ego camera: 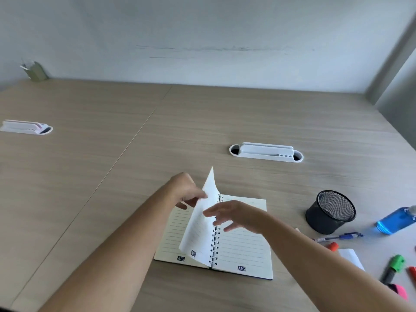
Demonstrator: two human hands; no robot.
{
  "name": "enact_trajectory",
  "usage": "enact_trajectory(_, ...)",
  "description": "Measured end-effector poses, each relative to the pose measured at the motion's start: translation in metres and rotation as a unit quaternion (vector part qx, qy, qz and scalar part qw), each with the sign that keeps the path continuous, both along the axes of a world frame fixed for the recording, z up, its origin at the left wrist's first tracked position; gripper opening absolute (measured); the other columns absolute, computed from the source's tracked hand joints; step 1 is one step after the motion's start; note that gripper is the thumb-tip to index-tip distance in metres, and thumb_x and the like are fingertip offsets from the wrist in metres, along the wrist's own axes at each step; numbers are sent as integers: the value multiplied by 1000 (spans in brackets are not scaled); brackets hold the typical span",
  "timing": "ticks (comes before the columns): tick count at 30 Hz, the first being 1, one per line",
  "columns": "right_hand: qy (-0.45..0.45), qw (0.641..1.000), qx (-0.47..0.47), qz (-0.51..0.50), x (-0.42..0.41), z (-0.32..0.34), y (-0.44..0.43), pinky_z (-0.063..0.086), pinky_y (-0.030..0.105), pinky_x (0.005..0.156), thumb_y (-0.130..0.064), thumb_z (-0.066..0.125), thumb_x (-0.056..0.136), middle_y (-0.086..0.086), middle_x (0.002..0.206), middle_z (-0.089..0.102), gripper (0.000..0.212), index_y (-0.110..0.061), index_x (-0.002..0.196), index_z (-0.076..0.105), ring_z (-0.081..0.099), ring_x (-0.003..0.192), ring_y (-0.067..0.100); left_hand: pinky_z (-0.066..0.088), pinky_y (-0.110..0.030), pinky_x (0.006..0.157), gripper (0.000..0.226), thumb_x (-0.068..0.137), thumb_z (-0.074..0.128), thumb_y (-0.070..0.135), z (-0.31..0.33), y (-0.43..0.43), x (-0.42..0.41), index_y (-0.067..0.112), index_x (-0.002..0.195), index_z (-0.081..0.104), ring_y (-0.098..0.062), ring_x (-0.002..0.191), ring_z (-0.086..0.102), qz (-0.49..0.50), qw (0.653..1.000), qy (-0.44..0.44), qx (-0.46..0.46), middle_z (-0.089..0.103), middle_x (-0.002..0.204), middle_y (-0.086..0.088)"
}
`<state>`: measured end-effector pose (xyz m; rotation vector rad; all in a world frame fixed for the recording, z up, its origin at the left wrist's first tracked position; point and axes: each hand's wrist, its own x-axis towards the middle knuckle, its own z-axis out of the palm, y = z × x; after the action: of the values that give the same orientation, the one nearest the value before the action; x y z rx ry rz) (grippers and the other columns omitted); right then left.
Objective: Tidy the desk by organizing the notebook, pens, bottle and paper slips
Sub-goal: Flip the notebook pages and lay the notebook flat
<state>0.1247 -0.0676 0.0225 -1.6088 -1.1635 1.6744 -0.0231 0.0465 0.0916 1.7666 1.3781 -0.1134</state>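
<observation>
A spiral notebook point(243, 246) with lined pages lies open on the wooden desk point(112, 165). My left hand point(186, 190) pinches the top of a raised page point(200, 226) that stands up over the spine. My right hand point(234, 216) hovers over the spine with its fingers spread, holding nothing. A black mesh pen cup point(331, 212) stands to the right. Beyond it lies a blue bottle point(396, 219) on its side. A blue pen point(340, 237), a green highlighter point(394, 266), a pink highlighter point(400, 290), an orange cap point(333, 246) and a white paper slip point(351, 257) lie at the right.
A white cable-port tray point(265, 152) is set into the desk behind the notebook, and another white tray point(27, 127) sits at the far left. A green holder point(35, 70) stands by the back wall. A red item point(413, 274) shows at the right edge.
</observation>
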Motion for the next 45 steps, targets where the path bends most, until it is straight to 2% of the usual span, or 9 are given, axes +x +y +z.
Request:
enact_trajectory(3, -262, 964, 41, -31, -14, -25, 5, 48, 29, 94, -9, 53, 83, -4, 121, 66, 36, -24, 112, 66, 60, 113, 15, 44, -20, 51, 25, 71, 67, 15, -30, 16, -16, 11, 54, 49, -18, 51, 63, -51, 978, 143, 140, 56, 52, -3)
enact_trajectory(7, -476, 878, 5, 51, -1, -47, -22, 32, 41, 109, -46, 67, 77, -3, 154, 28, 75, -32, 142, 32, 30, 137, 22, 46, -28, 64, 10, 76, 58, 10, -52, 20, -40, 12, 68, 52, -25, 87, 68, -37, 954, 224, 197, 66, 82, -2)
enact_trajectory(19, -495, 867, 41, 41, 27, -61, -49, 7, 37, 121, -61, 61, 76, -13, 160, -2, 96, -35, 149, 5, -1, 147, 10, 46, -36, 79, 43, 86, 55, 20, -107, -8, -48, 12, 124, 36, -24, 114, 50, -83, 902, 200, 374, 47, 130, -7)
enact_trajectory(24, -530, 844, 75, 30, -3, -70, -59, 1, 34, 120, -52, 42, 91, -7, 160, -4, 77, -28, 150, 1, -4, 147, 11, 13, -35, 119, 67, 94, 35, 41, -132, -54, -43, 11, 150, 11, -21, 147, 12, -327, 895, 57, 299, 10, 160, -7)
enact_trajectory(29, -531, 843, 80, 11, -20, -87, -75, -7, 30, 117, -53, 27, 95, -13, 157, -14, 67, -32, 149, -7, -14, 144, 8, -8, -34, 119, 69, 98, 24, 42, -157, -61, -56, 18, 149, -15, -11, 146, -18, -390, 883, 104, 239, -22, 158, 4)
enact_trajectory(35, -520, 848, 96, 28, -15, -81, -78, -8, 28, 119, -52, 27, 95, -14, 150, -21, 69, -27, 150, -7, -14, 145, 8, -7, -34, 118, 74, 93, 26, 54, -153, -58, -64, 21, 151, -3, -11, 147, -11, -401, 875, 95, 255, -13, 160, 5)
enact_trajectory(38, -509, 848, 139, 53, -16, -82, -97, -15, 23, 117, -55, 25, 93, -14, 152, -18, 71, -24, 150, -5, -17, 144, 8, 11, -42, 119, 82, 84, 26, 69, -146, -57, -87, 18, 149, 27, -17, 145, 24, -434, 834, 99, 327, 22, 158, 0)
enact_trajectory(43, -570, 795, 160, 129, -15, -75, -123, 4, 29, 112, -59, 37, 84, 3, 153, 31, 79, -9, 145, 33, 31, 140, 21, 8, -33, 110, 87, 81, 34, 73, -146, -62, -98, 13, 144, 32, -13, 139, 34, -461, 824, 108, 310, 43, 148, 0)
enact_trajectory(45, -563, 800, 164, 126, -7, -73, -118, 4, 28, 111, -59, 36, 85, 3, 152, 31, 78, -8, 144, 33, 24, 141, 14, 6, -32, 111, 84, 82, 33, 72, -145, -58, -87, 14, 143, 40, -13, 138, 37, -450, 823, 126, 323, 45, 146, -1)
